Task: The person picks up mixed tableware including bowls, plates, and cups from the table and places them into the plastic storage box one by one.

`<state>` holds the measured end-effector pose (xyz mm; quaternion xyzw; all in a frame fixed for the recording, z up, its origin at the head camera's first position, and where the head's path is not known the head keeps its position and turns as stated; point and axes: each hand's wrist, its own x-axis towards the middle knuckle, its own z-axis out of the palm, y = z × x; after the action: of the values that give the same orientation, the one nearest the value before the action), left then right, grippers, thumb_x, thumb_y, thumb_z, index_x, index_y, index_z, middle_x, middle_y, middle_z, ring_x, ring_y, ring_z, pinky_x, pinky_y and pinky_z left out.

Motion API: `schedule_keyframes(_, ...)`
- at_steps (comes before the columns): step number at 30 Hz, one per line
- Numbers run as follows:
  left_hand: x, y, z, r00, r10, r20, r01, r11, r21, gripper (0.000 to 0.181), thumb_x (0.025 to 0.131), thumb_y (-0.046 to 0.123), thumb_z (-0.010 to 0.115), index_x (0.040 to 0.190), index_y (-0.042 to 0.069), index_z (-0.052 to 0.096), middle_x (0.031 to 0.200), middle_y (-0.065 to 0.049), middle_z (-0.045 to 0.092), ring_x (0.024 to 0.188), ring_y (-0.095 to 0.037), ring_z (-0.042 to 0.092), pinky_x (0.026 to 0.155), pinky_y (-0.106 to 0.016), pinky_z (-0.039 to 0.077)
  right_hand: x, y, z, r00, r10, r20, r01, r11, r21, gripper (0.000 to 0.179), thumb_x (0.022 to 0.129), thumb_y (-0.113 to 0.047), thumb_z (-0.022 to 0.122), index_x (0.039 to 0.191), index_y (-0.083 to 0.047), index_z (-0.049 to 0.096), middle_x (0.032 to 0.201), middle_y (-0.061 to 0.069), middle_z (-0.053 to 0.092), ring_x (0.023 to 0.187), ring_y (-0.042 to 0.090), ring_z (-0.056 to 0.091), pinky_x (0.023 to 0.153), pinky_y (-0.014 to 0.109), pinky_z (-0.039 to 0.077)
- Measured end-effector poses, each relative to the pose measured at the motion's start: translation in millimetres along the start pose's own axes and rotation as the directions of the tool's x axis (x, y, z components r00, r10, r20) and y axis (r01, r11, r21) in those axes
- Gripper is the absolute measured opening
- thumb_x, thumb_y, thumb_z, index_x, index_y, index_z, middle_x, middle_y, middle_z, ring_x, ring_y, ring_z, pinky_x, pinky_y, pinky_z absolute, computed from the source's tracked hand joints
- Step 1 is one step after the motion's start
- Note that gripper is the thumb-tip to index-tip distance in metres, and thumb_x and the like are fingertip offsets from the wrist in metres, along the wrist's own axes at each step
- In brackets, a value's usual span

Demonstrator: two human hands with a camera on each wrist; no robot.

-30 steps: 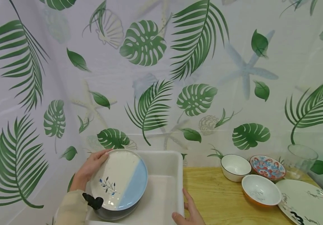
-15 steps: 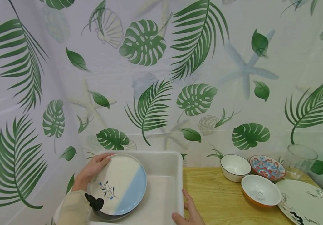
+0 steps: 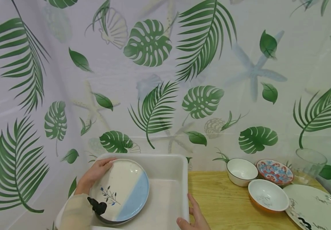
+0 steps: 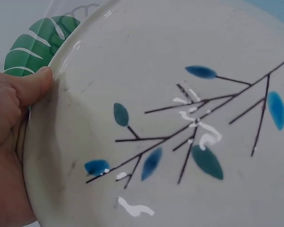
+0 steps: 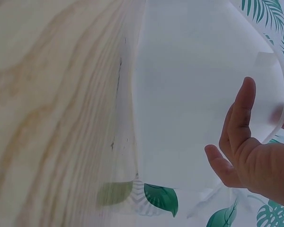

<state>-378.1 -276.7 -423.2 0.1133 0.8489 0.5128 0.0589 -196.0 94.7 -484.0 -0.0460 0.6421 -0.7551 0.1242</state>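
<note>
My left hand [image 3: 94, 175] holds a round plate [image 3: 122, 188] by its left edge, thumb on the upper face. Cream with a light-blue side, the plate carries a twig with blue and green leaves, seen large in the left wrist view. It lies slightly tilted inside a white rectangular basin [image 3: 168, 188]. Below the plate shows the dark rim of another dish [image 3: 114, 222], mostly hidden. With my right hand [image 3: 193, 214] I grip the basin's right wall, thumb over the rim and fingers [image 5: 244, 106] along the outside.
On the wooden table [image 3: 214, 198] to the right stand a white bowl with a dark rim [image 3: 241, 172], a red-and-blue patterned bowl [image 3: 274, 171], an orange-sided bowl [image 3: 269, 195], a clear glass [image 3: 309, 166] and a large oval plate [image 3: 318, 204]. A leaf-printed curtain [image 3: 159, 80] hangs behind.
The left hand has lowered the plate a little into the basin, covering more of the dark dish beneath. The right hand keeps its hold on the basin's wall.
</note>
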Motion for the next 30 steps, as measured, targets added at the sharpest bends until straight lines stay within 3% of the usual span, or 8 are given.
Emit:
schedule_keyframes(7, -1.4, -2.5, -0.1, 0.998, -0.056, -0.019, 0.057, 0.998, 0.021, 0.04, 0.108, 0.022, 0.043, 0.142, 0.003, 0.052, 0.1, -0.01, 0.063, 0.081, -0.019, 0.059, 0.067, -0.035, 0.053, -0.1, -0.2, 0.5, 1.0, 0.011, -0.01, -0.011, 1.0, 0.007, 0.1, 0.091, -0.015, 0.065, 0.157, -0.004, -0.008, 0.14, 0.044, 0.022, 0.112, 0.05, 0.058, 0.079, 0.057, 0.056)
schedule_keyframes(17, -5.2, -6.9, 1.1, 0.993, -0.106, -0.051, 0.111, 0.987, 0.115, 0.04, 0.108, 0.021, 0.042, 0.143, 0.003, 0.051, 0.111, -0.012, 0.059, 0.096, -0.023, 0.054, 0.075, -0.034, 0.047, -0.2, 0.3, 0.8, 1.0, -0.009, -0.002, 0.009, 1.0, 0.004, 0.099, 0.091, -0.016, 0.066, 0.157, -0.003, -0.008, 0.139, 0.043, 0.023, 0.112, 0.05, 0.057, 0.079, 0.058, 0.055)
schedule_keyframes(25, -4.3, -11.5, 0.9, 0.993, -0.106, -0.053, 0.112, 0.985, 0.13, 0.04, 0.108, 0.019, 0.041, 0.143, 0.003, 0.05, 0.11, -0.013, 0.059, 0.092, -0.023, 0.054, 0.072, -0.034, 0.048, 0.2, 0.2, 0.2, 1.0, 0.011, 0.001, -0.011, 1.0, 0.013, 0.1, 0.091, -0.016, 0.066, 0.157, -0.004, -0.009, 0.14, 0.042, 0.022, 0.112, 0.049, 0.058, 0.079, 0.058, 0.055)
schedule_keyframes(30, -3.6, -12.4, 3.4, 0.992, -0.117, -0.055, 0.124, 0.982, 0.143, 0.037, 0.108, 0.018, 0.039, 0.141, 0.006, 0.052, 0.098, -0.011, 0.058, 0.08, -0.021, 0.058, 0.065, -0.034, 0.053, 0.2, -0.3, 0.8, 1.0, 0.019, -0.012, -0.019, 1.0, 0.019, 0.1, 0.091, -0.016, 0.066, 0.157, -0.004, -0.008, 0.141, 0.043, 0.021, 0.112, 0.049, 0.058, 0.079, 0.058, 0.055)
